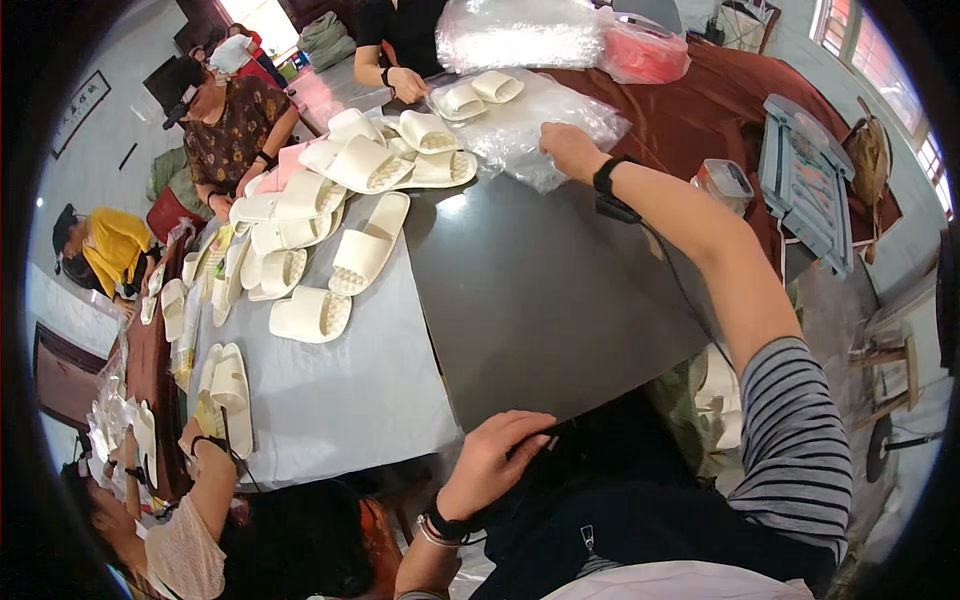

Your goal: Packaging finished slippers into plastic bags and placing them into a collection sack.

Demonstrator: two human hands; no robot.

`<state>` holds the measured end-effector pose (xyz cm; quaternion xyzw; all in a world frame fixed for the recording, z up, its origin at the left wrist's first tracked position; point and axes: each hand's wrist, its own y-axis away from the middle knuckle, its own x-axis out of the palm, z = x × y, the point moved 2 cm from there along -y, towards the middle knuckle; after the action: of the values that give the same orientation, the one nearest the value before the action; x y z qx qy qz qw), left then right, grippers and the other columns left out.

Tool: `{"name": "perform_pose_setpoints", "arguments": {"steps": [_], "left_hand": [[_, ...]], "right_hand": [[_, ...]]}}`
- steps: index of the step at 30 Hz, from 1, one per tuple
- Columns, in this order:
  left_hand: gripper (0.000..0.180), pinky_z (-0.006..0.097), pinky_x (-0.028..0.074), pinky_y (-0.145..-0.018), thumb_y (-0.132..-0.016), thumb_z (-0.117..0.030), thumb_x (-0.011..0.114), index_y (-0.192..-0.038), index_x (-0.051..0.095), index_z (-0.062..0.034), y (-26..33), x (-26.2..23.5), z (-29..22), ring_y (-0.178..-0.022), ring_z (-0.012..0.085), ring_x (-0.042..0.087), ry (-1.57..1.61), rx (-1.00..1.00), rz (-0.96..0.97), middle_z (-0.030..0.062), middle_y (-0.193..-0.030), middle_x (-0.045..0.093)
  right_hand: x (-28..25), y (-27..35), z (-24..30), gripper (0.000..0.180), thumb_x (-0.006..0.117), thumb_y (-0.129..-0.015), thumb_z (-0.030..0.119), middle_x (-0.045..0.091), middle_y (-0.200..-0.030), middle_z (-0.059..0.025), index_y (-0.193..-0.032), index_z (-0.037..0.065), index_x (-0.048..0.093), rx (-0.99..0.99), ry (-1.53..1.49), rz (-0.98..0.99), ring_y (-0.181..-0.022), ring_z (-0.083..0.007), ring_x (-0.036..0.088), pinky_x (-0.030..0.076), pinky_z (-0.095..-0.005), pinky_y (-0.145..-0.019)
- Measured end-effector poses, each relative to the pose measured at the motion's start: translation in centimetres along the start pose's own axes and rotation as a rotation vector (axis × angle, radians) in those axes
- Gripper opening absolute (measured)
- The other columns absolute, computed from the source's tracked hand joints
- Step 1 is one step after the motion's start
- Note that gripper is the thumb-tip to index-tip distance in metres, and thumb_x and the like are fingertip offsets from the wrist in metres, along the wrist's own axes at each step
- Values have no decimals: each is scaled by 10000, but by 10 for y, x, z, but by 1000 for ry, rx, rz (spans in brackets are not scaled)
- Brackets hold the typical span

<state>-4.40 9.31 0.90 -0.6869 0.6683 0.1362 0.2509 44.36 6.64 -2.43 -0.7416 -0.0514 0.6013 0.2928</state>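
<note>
My feed shows both hands. The right hand has its fingers curled on the clear bags; from here I cannot tell whether they pinch the plastic. The left hand, much nearer the body, has its fingers on the near edge of the one dark board; I cannot tell whether it grips that edge. I count one dark band per wrist.

Just left of the right hand, two cream slippers lie on the bags. Farther left I see one heap of slippers, too overlapped for me to count, with some pink showing among the cream. At the heap's side nearest the left hand, two single slippers lie on the pale board. Well left of the left hand is one pair.

Beyond the right hand I have one clear stack and, right of it, one red bundle. To that hand's right are one tub, one blue-grey rack and one brown bag. I count four nearby co-workers: one past the bags, three off to the left.
</note>
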Motion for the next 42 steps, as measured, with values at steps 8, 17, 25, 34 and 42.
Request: {"name": "perform_pose_setpoints", "arguments": {"steps": [8, 17, 25, 34, 42], "left_hand": [[561, 380, 535, -911, -941, -150, 694, -1439, 440, -106, -5, 16, 21, -1161, 272, 625, 290, -194, -76, 149, -1360, 576], [994, 338, 569, -854, -906, -36, 710, -1581, -13, -133, 0, -2, 58, -1058, 223, 635, 836, -419, -551, 208, -1380, 520], [997, 273, 527, -809, -880, 68, 661, -1608, 6, -123, 54, -58, 84, -906, 143, 656, 460, -518, -568, 161, -1102, 710], [1002, 262, 527, -780, -874, 33, 703, -1601, 24, -82, 66, -62, 102, -845, 143, 661, 384, -544, -657, 124, -990, 716], [950, 359, 525, -884, -890, -126, 748, -1600, 117, -100, 60, -81, 98, -1185, 247, 546, 46, -474, -830, 180, -1391, 509]], "right_hand": [[-94, 74, 123, 250, 619, -857, 84, 652, -869, -195, -1078, 58, 505, 28, -339, 208, -813, -423, 647, 489, -519, -690], [-171, 135, 245, 504, 725, -820, 260, 699, -978, -163, -1239, 32, 561, -87, -990, 469, -909, -339, 685, 540, -433, -800], [-50, 148, 85, 676, 823, -779, 307, 629, -1175, -203, -1299, -24, 547, 485, -435, 128, -942, -327, 661, 526, -406, -860], [-54, 128, 113, 446, 842, -814, 202, 692, -844, -27, -1146, -31, 655, 699, -1042, 456, -805, -105, 639, 508, -259, -735], [-183, 80, 132, 163, 764, -876, 201, 736, -947, -64, -979, 76, 759, 457, -830, -288, -861, -146, 659, 497, -289, -785]]}}
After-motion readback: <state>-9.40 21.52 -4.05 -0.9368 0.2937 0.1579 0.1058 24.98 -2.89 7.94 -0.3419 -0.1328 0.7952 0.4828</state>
